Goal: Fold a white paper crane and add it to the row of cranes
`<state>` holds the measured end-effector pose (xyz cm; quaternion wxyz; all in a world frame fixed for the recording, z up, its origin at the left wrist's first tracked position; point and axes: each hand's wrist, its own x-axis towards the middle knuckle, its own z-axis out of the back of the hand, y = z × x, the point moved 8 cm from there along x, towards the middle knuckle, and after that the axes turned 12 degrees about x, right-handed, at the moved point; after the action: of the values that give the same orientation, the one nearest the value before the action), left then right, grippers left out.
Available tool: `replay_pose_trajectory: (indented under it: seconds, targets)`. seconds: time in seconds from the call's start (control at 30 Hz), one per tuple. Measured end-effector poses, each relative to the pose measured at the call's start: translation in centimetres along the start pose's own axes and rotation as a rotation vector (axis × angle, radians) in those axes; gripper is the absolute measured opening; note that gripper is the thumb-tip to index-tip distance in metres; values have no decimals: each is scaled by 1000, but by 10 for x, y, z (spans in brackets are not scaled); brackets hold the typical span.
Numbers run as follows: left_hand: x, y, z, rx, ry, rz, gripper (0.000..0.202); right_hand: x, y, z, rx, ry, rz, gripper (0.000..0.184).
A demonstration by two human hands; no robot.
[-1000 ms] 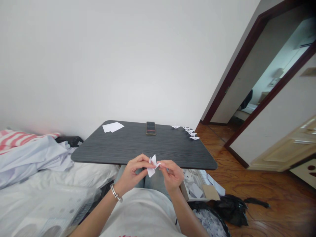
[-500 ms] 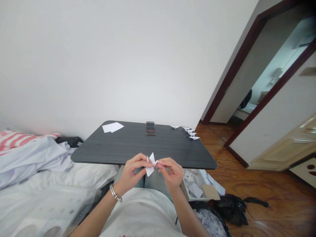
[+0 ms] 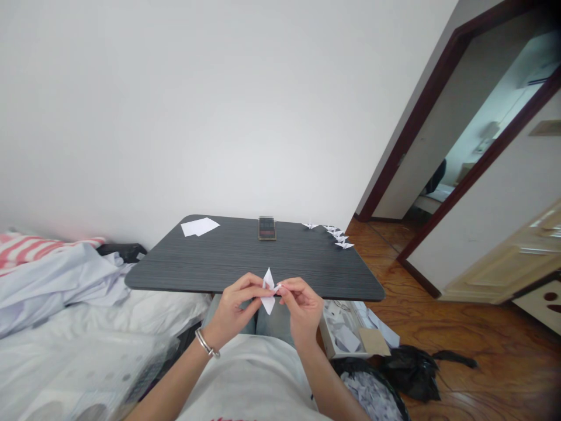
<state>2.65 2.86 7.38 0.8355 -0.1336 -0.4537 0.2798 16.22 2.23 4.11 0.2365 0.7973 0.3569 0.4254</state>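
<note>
Between my hands, just over the near edge of the dark table (image 3: 245, 257), is a folded white paper crane (image 3: 269, 304). My left hand (image 3: 239, 301) pinches its body from the left, with one pointed flap standing up and another pointing down. At its right side, the thumb and forefinger of my right hand (image 3: 302, 304) close on a thin tip of the paper. Fingertips hide part of the folds. Several finished paper cranes (image 3: 344, 245) stand at the table's far right corner. White paper sheets (image 3: 199, 227) lie at the far left.
A small phone-like device (image 3: 267, 228) stands at the table's back, by the wall. Right of my legs are an open box (image 3: 346, 333) with papers and a black bag (image 3: 372, 392) full of white paper pieces. A bed (image 3: 87, 351) with clothes lies left.
The crane has turned slightly in my fingers, so its flaps now line up more vertically. My right hand has shifted a little to the left, still pinching the tip.
</note>
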Motion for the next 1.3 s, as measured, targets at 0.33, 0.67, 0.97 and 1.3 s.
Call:
replay_pose_trajectory:
  seconds: [0.33, 0.67, 0.97, 1.3]
  targets:
    - [0, -1, 1, 34, -5, -23, 23, -1, -13, -2, 122, -34, -128, 8]
    - [-1, 1, -1, 33, 2, -3, 22, -5, -20, -3, 200, -123, -231, 13]
    - [-2, 3, -2, 22, -4, 13, 22, -6, -23, 0, 202, -169, -268, 26]
    - [-1, 3, -5, 19, 17, 21, 23, -6, -19, -2, 197, -138, -243, 40]
